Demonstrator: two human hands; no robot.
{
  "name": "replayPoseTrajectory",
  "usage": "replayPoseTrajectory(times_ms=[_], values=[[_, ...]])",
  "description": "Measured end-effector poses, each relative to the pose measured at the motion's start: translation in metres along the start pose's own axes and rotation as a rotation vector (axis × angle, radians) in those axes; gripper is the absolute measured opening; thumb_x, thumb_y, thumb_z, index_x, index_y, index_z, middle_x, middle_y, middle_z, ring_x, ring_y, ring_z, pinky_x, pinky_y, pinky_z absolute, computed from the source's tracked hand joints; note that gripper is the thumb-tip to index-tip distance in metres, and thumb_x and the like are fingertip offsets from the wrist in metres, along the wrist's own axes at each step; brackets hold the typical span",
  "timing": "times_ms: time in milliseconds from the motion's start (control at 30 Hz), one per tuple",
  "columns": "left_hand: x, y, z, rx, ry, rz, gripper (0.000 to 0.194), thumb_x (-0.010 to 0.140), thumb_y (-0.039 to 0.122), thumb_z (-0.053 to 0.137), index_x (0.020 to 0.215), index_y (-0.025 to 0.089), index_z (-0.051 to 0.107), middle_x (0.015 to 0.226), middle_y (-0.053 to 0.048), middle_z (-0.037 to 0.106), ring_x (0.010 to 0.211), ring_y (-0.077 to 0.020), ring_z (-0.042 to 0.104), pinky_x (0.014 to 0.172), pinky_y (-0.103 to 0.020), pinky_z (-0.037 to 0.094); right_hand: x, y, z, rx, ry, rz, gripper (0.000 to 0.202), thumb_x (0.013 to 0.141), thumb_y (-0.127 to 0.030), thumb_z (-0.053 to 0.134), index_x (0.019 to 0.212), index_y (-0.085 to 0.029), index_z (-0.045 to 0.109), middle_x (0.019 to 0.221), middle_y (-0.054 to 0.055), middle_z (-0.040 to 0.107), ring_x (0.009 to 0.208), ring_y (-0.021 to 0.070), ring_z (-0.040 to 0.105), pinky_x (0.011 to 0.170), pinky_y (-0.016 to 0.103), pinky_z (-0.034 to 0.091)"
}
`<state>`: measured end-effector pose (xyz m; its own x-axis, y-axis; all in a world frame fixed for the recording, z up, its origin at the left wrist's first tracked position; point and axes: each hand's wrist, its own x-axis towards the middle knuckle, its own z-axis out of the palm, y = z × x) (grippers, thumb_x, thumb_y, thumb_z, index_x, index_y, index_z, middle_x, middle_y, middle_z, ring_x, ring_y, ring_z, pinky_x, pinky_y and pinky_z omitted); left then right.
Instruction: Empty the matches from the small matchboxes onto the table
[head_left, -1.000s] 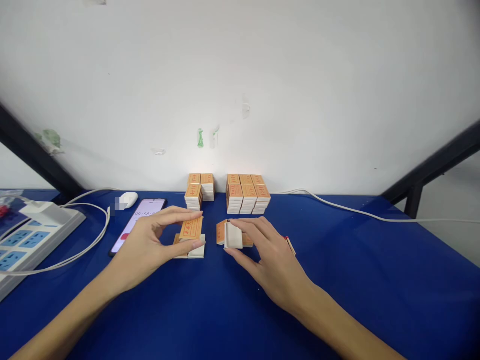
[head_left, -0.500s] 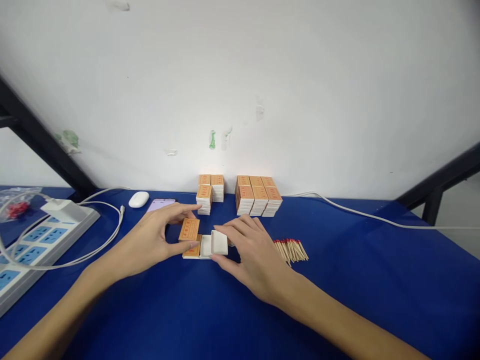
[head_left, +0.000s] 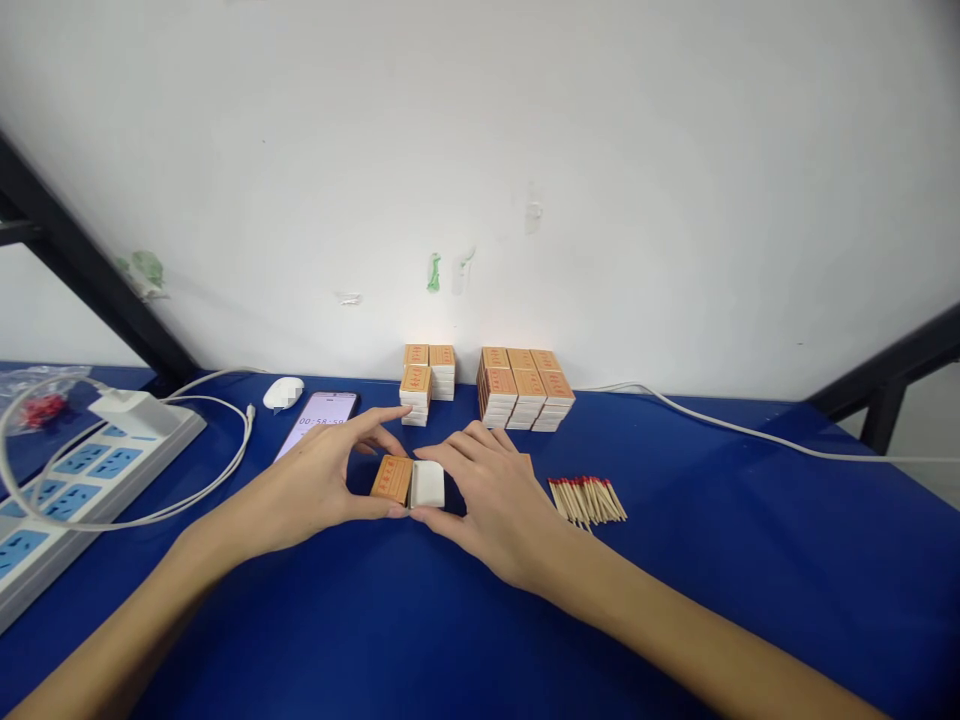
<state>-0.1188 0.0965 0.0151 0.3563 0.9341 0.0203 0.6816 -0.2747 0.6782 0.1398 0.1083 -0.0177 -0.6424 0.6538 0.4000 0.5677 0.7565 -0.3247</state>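
My left hand [head_left: 315, 485] closes round an orange matchbox [head_left: 391, 480], thumb on its near side and fingers behind. Against the matchbox's right end is a shallow white inner tray [head_left: 428, 485], which appears empty. My right hand [head_left: 499, 505] grips this tray between thumb and fingers. Whether another box lies under these two pieces cannot be told from here. A scrap of orange box [head_left: 528, 462] shows behind my right hand. To the right of that hand lies a pile of red-tipped matches [head_left: 587, 501] on the blue table [head_left: 465, 630].
Stacked matchboxes stand near the wall in a smaller group [head_left: 429, 384] and a larger group [head_left: 525, 388]. At left are a phone [head_left: 322, 415] showing a timer, a white earbud case [head_left: 283, 393], a power strip [head_left: 82, 490] and looping white cables [head_left: 225, 460].
The orange matchbox and white tray have come down and closer together; the box and tray seen beneath them earlier are now covered. The view has shifted slightly, showing more of the phone.
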Motion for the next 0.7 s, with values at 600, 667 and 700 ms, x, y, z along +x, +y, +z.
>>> replayPoseTrajectory(times_ms=[600,667,700], values=[[-0.0014,-0.0004,-0.0031,0.078,-0.075,-0.057,0.092,0.087,0.047,0.093,0.168,0.041,0.048,0.139,0.000,0.078,0.131,-0.0314,0.073,0.113,-0.049,0.054,-0.0015,0.0015,0.0037,0.028,0.001,0.032,0.049,0.097,-0.044,0.089,0.136,-0.021,0.072,0.121,0.007,0.080,0.117,0.0307,0.065,0.104,0.049,0.049],[-0.0020,-0.0019,-0.0025,0.092,-0.070,-0.059,0.091,0.088,0.046,0.093,0.168,0.040,0.049,0.139,0.000,0.078,0.130,-0.0313,0.073,0.113,-0.049,0.054,-0.0024,0.0017,0.0035,0.029,-0.006,0.033,0.049,0.095,-0.040,0.091,0.136,-0.020,0.071,0.122,0.007,0.080,0.118,0.0313,0.065,0.105,0.049,0.049],[-0.0024,-0.0026,-0.0021,0.098,-0.069,-0.060,0.091,0.088,0.046,0.093,0.167,0.040,0.049,0.140,0.000,0.078,0.129,-0.0313,0.073,0.112,-0.049,0.055,-0.0024,0.0017,0.0038,0.029,-0.011,0.033,0.049,0.095,-0.039,0.091,0.136,-0.020,0.071,0.122,0.007,0.081,0.117,0.0315,0.066,0.104,0.050,0.049]])
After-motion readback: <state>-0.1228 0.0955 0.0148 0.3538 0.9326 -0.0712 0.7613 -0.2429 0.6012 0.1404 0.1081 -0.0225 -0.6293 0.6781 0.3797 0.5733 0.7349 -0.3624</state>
